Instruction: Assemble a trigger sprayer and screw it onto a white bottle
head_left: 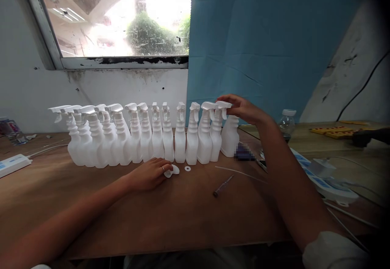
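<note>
Nearest me, my left hand (150, 174) lies flat on the table (170, 216), fingers loosely together, its fingertips touching a small white cap (172, 170); a white washer (187, 168) sits just to its right. Farther back, my right hand (243, 108) pinches the trigger head of the last spray bottle (229, 137), upright at the row's right end. Open table lies in front of the row of bottles (134, 139).

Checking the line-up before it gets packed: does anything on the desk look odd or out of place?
The rightmost bottle, under the right hand, has no trigger head seated. A loose white washer lies apart in front of the row. Another small white piece sits at the left hand.
</note>
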`<state>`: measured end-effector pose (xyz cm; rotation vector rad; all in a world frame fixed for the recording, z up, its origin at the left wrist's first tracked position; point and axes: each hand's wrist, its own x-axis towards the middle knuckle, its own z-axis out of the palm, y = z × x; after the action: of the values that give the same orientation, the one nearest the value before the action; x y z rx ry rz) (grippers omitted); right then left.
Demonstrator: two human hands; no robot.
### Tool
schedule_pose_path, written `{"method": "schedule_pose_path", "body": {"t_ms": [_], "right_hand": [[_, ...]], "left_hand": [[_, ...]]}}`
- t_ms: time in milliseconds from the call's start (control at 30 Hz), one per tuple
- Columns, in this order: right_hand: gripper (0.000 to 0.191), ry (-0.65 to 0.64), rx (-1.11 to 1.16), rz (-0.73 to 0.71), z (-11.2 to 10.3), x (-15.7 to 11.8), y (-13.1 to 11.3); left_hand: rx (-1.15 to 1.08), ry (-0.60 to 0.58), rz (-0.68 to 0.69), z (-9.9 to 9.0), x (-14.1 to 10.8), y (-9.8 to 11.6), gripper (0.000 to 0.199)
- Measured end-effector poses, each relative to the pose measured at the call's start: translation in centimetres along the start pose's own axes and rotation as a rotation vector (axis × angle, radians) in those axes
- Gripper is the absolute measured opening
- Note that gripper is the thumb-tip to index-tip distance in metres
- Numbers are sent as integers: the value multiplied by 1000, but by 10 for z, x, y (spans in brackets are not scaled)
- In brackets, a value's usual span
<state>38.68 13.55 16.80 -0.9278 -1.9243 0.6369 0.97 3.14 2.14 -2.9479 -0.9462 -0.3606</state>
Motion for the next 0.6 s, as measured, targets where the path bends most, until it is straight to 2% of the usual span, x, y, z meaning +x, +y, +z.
{"method": "schedule_pose_path", "body": {"t_ms": [167,233,300,367,433,467,533,600], "right_hand": [[39,279,-305,10,-2,-10,-26],[33,406,-408,-61,1,-18,-45],[21,423,-370,-187,9,-27,-65],[12,257,-235,-276,26,-35,-77],[17,-65,-184,-245,52,-44,-78],[21,-244,-231,-193,67,-49,-74],[24,-580,-477,-100,99,-59,-57],[26,-691,-778,-121,128,-70,-35]], "left_hand": [[35,105,58,17,1,4,29],[-30,139,70,21,0,10,29],[-152,163,44,22,0,16,31],[-316,175,-35,21,-1,23,32],[-470,178,-117,20,-1,27,30],[-524,179,-141,20,-1,27,29],[-580,184,-154,21,0,27,30],[-596,187,-157,22,0,26,33]]}}
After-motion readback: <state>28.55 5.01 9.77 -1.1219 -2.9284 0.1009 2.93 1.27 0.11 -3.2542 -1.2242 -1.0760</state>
